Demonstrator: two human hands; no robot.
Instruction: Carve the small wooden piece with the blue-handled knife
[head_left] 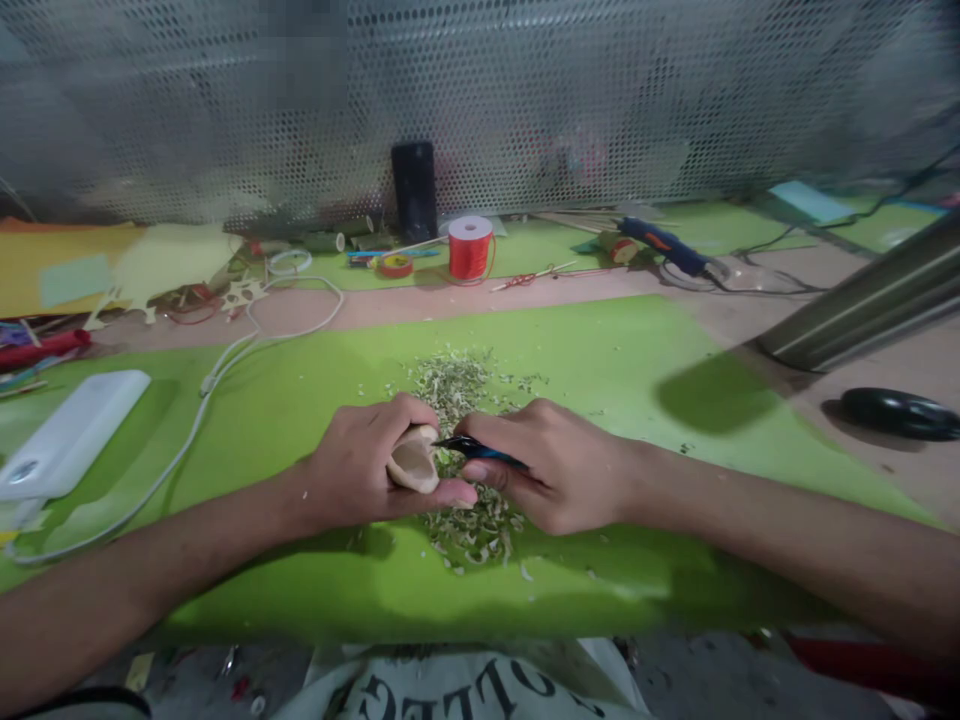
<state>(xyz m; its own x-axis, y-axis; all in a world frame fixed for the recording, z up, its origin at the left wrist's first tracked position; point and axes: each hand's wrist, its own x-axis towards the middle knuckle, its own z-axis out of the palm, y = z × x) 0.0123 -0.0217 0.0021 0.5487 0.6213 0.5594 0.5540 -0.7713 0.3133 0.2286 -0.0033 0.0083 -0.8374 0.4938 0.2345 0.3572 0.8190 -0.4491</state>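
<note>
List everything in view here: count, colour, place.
hollow piece: 1, pale tan, in left hand
knife: 1, blue handle, in right hand, tip at the piece's rim
shavings: 1 loose pile, pale green, on mat around the hands
mat: 1, bright green, table centre
power bank: 1, white, left
cable: 1, white, left of centre
thread spool: 1, red, back centre
phone: 1, black, upright, back centre
glue gun: 1, blue and orange, back right
oval object: 1, black, far right
left hand: grips hollow piece
right hand: grips knife
</note>
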